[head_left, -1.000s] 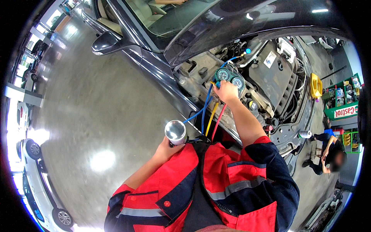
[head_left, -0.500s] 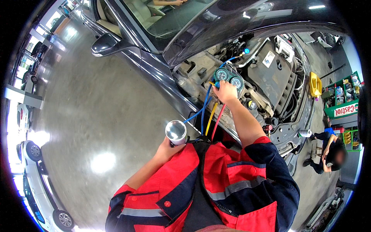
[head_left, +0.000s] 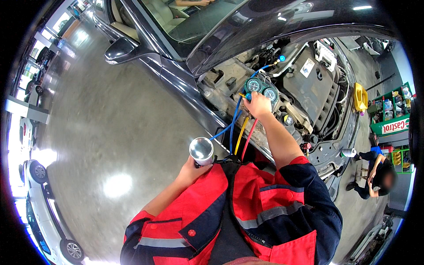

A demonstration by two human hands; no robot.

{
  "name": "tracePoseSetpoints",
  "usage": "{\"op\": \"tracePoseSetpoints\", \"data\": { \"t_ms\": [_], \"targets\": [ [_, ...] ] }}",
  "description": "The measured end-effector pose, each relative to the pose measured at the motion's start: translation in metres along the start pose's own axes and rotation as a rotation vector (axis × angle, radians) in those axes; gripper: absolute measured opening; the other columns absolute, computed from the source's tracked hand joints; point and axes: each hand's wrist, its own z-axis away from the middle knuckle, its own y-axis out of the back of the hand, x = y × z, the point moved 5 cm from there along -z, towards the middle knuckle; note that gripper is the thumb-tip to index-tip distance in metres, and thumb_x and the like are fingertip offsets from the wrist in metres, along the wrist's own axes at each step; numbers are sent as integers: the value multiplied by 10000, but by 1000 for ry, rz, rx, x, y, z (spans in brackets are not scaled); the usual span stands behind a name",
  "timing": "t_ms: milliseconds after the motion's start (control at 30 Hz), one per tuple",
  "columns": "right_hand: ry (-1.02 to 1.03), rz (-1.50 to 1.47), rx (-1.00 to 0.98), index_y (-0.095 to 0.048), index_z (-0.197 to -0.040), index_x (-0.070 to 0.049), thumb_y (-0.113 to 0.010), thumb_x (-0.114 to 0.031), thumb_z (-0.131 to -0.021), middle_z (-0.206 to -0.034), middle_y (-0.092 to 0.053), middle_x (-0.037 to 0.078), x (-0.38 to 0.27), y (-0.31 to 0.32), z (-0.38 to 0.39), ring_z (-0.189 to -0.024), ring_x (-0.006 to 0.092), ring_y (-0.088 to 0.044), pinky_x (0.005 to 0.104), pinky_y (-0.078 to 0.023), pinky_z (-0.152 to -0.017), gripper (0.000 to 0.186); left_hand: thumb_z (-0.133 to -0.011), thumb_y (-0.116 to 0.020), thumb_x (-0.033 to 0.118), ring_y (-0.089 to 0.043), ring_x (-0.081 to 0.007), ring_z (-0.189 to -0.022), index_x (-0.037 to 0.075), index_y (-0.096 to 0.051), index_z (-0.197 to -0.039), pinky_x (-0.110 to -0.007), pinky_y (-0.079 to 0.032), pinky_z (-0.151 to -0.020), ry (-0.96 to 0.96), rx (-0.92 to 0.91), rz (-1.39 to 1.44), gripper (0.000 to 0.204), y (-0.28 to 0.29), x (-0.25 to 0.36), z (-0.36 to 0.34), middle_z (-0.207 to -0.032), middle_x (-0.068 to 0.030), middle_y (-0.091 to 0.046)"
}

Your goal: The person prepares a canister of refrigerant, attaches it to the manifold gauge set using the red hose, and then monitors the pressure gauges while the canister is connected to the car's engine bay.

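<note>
My left hand point(head_left: 190, 170) is wrapped round a can point(head_left: 201, 150) whose shiny silver end faces up, close to my jacket. A blue hose point(head_left: 221, 133) runs from beside the can toward the gauges. At the fender, the fingers of my right hand point(head_left: 259, 106) close on a blue knob point(head_left: 248, 96) of the manifold gauge set point(head_left: 261, 88), which has two round dials. A yellow hose point(head_left: 240, 137) and a red hose point(head_left: 250, 139) hang below it. Another blue hose leads to a blue coupler point(head_left: 282, 58) in the engine bay.
The dark car's raised hood point(head_left: 282, 26) arches over the engine cover point(head_left: 309, 84). Its side mirror point(head_left: 121, 52) juts out at left. A yellow jug point(head_left: 360, 97) stands beyond the front end, and a person point(head_left: 380, 174) sits at the right. A white car point(head_left: 48, 212) is parked far left.
</note>
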Motion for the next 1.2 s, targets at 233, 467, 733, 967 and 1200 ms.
{"op": "tracePoseSetpoints", "data": {
  "t_ms": [233, 467, 733, 967, 1200],
  "targets": [
    [-16, -14, -23, -554, -1037, -42, -577, -510, -886, -966, -679, 158, -2, 5, 2, -893, 338, -676, 478, -508, -814, 493, -790, -791, 340, -574, -239, -1166, 22, -421, -1360, -342, -430, -992, 12, -12, 33, 751, -1, -6, -1, -1240, -160, -607],
    [58, -105, 34, -543, -1096, -83, -622, -441, -877, -959, -675, 152, -3, 10, 7, -869, 345, -672, 470, -518, -762, 427, -798, -785, 337, -584, -228, -1135, 21, -445, -1337, -337, -439, -976, 0, -13, 28, 712, -1, 1, 1, -1221, -149, -615],
    [109, -172, 78, -540, -1146, -79, -631, -400, -882, -940, -672, 161, 0, 8, 7, -862, 361, -664, 467, -526, -736, 426, -800, -782, 338, -583, -229, -1138, 28, -443, -1341, -338, -438, -978, -10, -6, 1, 710, 0, 4, 0, -1223, -147, -614],
    [132, -164, 79, -539, -1169, -84, -629, -393, -883, -949, -674, 161, -2, 9, 8, -847, 367, -664, 466, -528, -728, 431, -801, -782, 328, -582, -230, -1138, 33, -437, -1350, -336, -436, -981, -11, 0, -4, 713, 1, 6, 1, -1224, -145, -613],
    [144, -150, 84, -536, -1209, -108, -624, -384, -888, -944, -667, 139, 0, 7, 9, -843, 362, -662, 464, -528, -720, 433, -806, -783, 294, -570, -214, -1151, 19, -433, -1351, -330, -425, -993, -15, -12, 1, 704, 2, 16, 3, -1230, -135, -608]
  ]
}}
